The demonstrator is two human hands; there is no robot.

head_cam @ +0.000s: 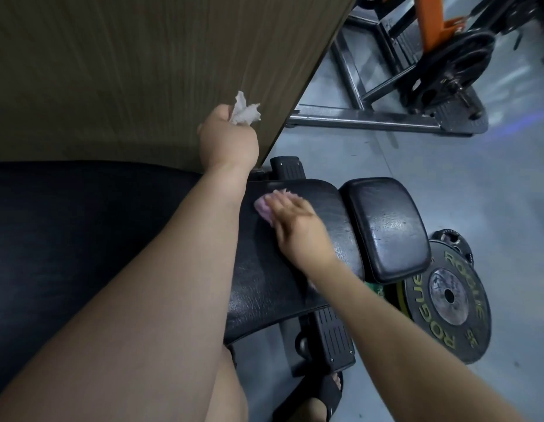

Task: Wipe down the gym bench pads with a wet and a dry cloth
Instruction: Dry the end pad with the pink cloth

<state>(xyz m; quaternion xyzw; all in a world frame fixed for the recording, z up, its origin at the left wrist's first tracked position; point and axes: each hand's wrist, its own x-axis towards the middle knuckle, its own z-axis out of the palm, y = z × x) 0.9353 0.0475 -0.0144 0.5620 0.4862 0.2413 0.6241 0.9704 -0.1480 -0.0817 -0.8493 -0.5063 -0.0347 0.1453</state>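
A black padded gym bench fills the lower middle: a long back pad (270, 278) and a smaller seat pad (389, 226) to its right. My right hand (298, 226) lies flat with straight fingers on a pink cloth (264, 208) and presses it onto the back pad's far end. My left hand (231, 138) is raised against the wooden panel above the bench. It grips a crumpled white cloth (244, 112) that sticks out of the fist. My left forearm hides part of the back pad.
A brown wood-grain panel (127, 71) stands behind the bench. A black Rogue weight plate (447, 296) lies on the grey floor to the right of the seat pad. A steel rack frame (365, 117) with loaded plates (453, 68) stands at the top right. My sandalled foot (319, 400) is below.
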